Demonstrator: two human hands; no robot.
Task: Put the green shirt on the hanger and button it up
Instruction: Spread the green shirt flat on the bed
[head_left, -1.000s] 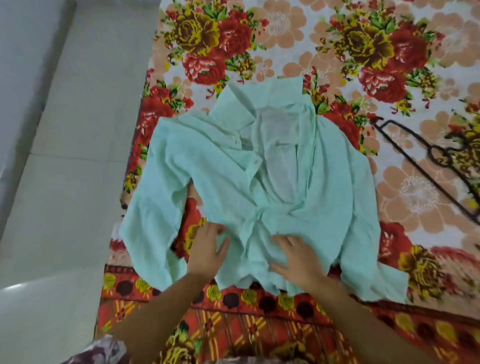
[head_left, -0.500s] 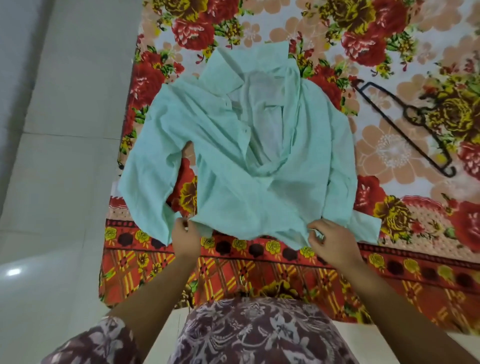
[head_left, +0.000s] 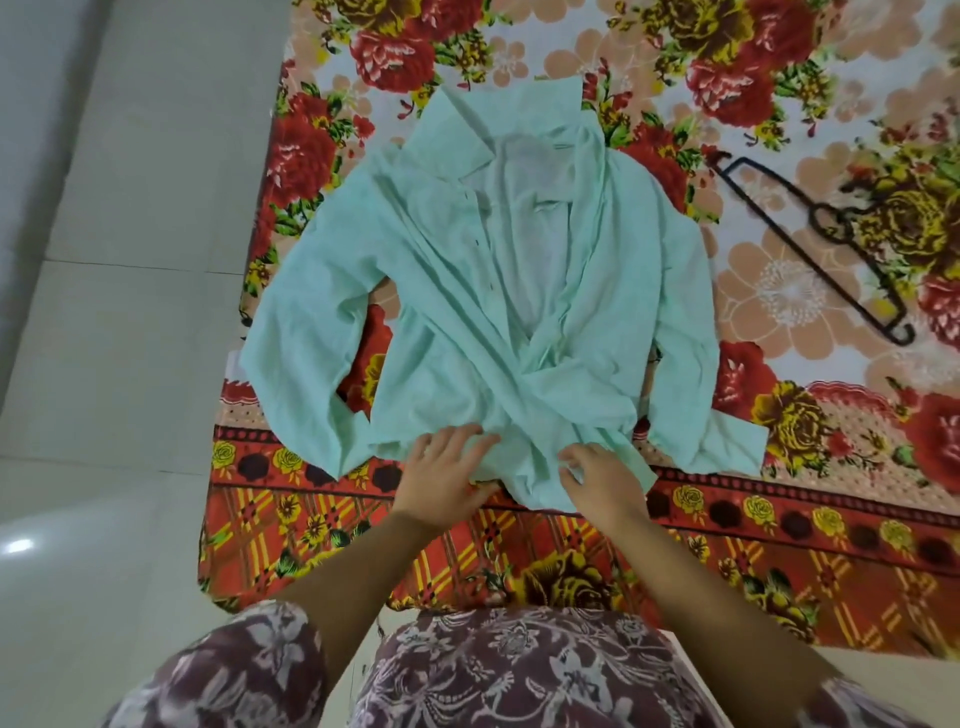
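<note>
The pale green shirt (head_left: 467, 291) lies face up on the flowered bedsheet, collar far from me and hem near me. It is unbuttoned, and its two front panels cross over each other low down. My left hand (head_left: 447, 480) rests on the hem left of centre with fingers spread. My right hand (head_left: 605, 480) sits beside it on the hem's middle, fingers curled into the cloth. The black hanger (head_left: 810, 249) lies bare on the sheet to the right of the shirt, apart from both hands.
The flowered bedsheet (head_left: 779, 519) covers a bed whose left edge drops to a pale tiled floor (head_left: 114, 312). The shirt's left sleeve reaches close to that edge. My patterned clothing fills the bottom of the view.
Both hands have left the hem's outer corners and come together at its middle. The shirt lies flatter and more spread out than a second ago.
</note>
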